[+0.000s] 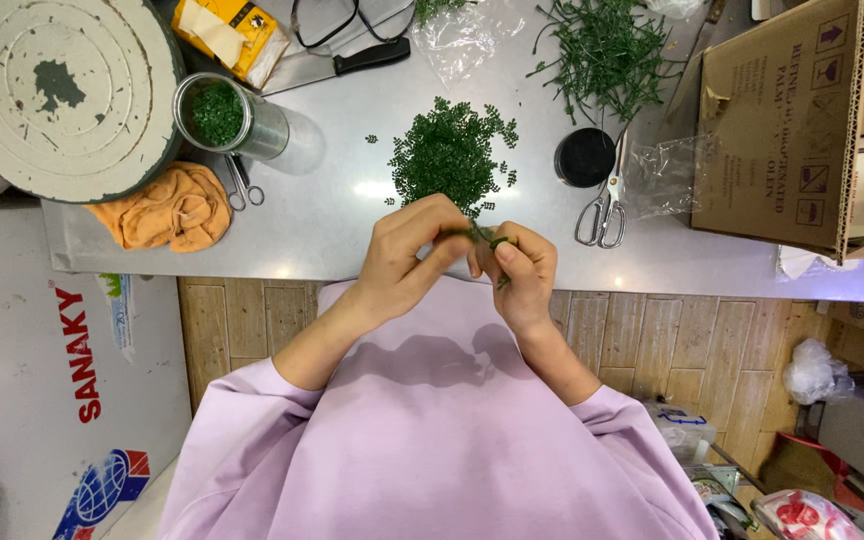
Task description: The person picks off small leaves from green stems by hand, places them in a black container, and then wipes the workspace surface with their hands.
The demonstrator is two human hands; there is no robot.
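Head view: left hand [407, 255] and right hand [517, 270] pinch a green sprig [482, 238] together.

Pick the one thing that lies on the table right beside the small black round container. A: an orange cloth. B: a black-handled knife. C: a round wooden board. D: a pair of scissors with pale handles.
D: the scissors lie against the right side of the black container, while the cloth, knife and board sit far off to the left.
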